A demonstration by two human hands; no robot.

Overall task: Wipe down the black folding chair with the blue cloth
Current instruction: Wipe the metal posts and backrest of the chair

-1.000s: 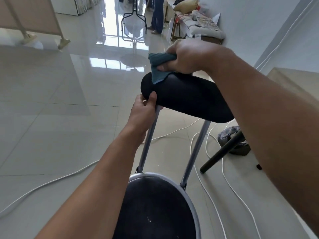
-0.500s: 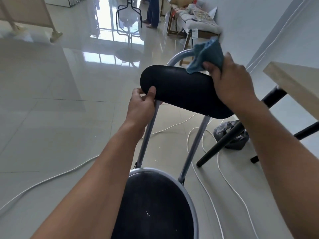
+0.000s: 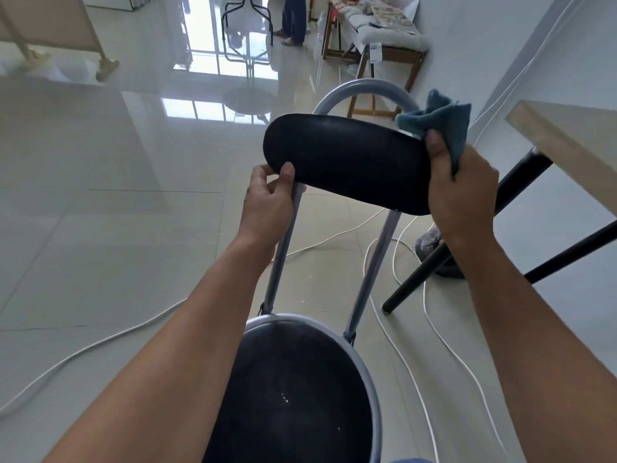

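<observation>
The black folding chair stands right in front of me, with a padded black backrest (image 3: 344, 162) on grey metal tubes and a round black seat (image 3: 293, 392) at the bottom of the view. My left hand (image 3: 267, 202) grips the left end of the backrest, thumb on the pad. My right hand (image 3: 460, 192) holds the bunched blue cloth (image 3: 440, 123) against the backrest's right end, next to the curved grey top tube (image 3: 364, 90).
A light wooden table (image 3: 567, 142) with black legs (image 3: 444, 252) stands close on the right, beside the white wall. White cables (image 3: 427, 315) and a dark bag (image 3: 430, 242) lie on the glossy tiled floor. A wooden bench with cushions (image 3: 384, 38) and a person's legs (image 3: 293, 18) are farther back.
My right hand has swept the blue cloth from the left end of the backrest across its top to the right end. My left hand has kept its grip.
</observation>
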